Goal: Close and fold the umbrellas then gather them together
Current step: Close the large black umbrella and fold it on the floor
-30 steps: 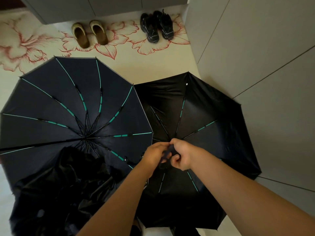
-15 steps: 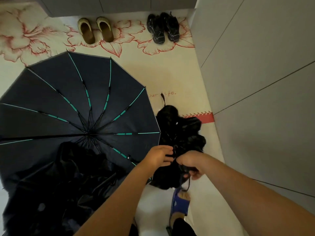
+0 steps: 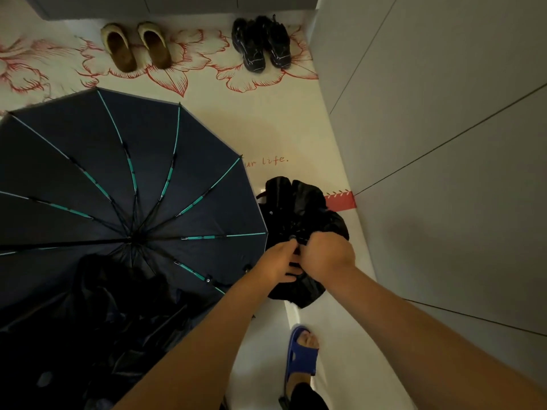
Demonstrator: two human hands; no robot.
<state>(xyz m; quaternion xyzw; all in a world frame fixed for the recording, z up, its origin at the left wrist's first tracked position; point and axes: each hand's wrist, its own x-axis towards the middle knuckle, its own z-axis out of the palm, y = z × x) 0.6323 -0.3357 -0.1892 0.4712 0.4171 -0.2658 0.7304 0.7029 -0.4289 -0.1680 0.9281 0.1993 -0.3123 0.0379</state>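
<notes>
Floral-printed floor point(image 3: 266, 128) by grey wall panels point(image 3: 444, 143): collapsed black umbrella point(image 3: 305, 202) is being gripped above it by left hand point(image 3: 278, 264) and right hand point(image 3: 328, 255), side by side, fingers curled round its middle; long axis is being pointed away from the body, canopy bunched just beyond both hands

It was the entryway of a home. A pair of tan slippers point(image 3: 136, 45) and a pair of black sneakers point(image 3: 260, 42) stood along the base of a grey cabinet point(image 3: 88, 4), on a cream floor mat point(image 3: 266, 128) printed with red flowers. An open umbrella point(image 3: 118, 173) and a collapsed umbrella point(image 3: 299, 208) sat beside tall grey wall panels point(image 3: 444, 143).
</notes>
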